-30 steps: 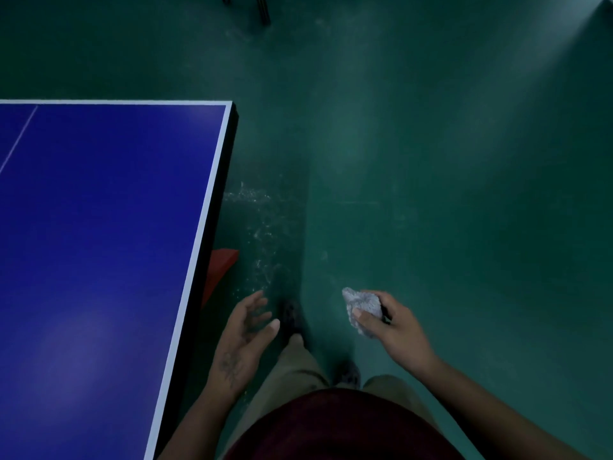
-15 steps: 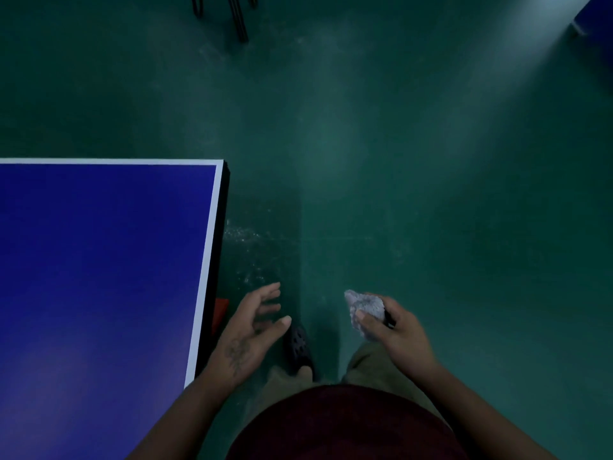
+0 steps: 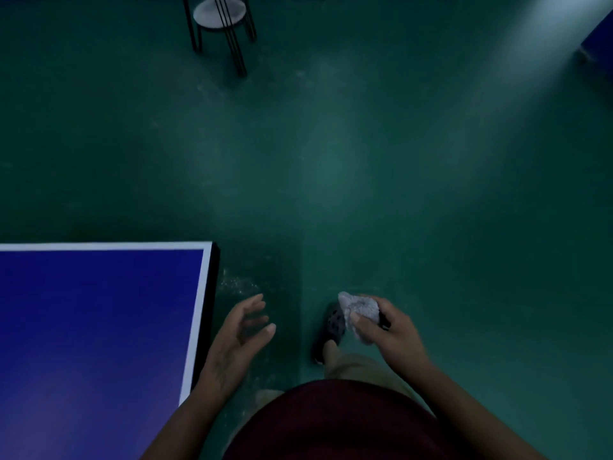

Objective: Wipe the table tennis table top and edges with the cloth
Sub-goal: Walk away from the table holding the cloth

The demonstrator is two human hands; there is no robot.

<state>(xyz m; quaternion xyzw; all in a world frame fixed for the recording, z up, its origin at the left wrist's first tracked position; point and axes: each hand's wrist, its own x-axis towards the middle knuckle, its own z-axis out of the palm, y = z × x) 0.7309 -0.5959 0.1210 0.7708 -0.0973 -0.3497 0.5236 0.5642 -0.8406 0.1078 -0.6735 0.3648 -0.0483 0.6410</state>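
The blue table tennis table point(image 3: 93, 327) fills the lower left, with a white border line and a black side edge; its far right corner lies at mid-left. My right hand point(image 3: 388, 333) grips a crumpled pale grey cloth point(image 3: 360, 310), held over the green floor to the right of the table, apart from it. My left hand point(image 3: 238, 340) hangs with relaxed, slightly spread fingers just beside the table's black right edge, holding nothing.
A black-framed stool point(image 3: 220, 21) with a pale round seat stands on the floor at the top. A blue object point(image 3: 600, 38) shows at the top right edge. Green floor point(image 3: 365, 161) spreads ahead and to the right. My dark shoe point(image 3: 333, 325) shows below the cloth.
The view has moved forward along the table's right side: the table corner has slid down and left in view, and the stool has come into sight. Both hands keep their poses.
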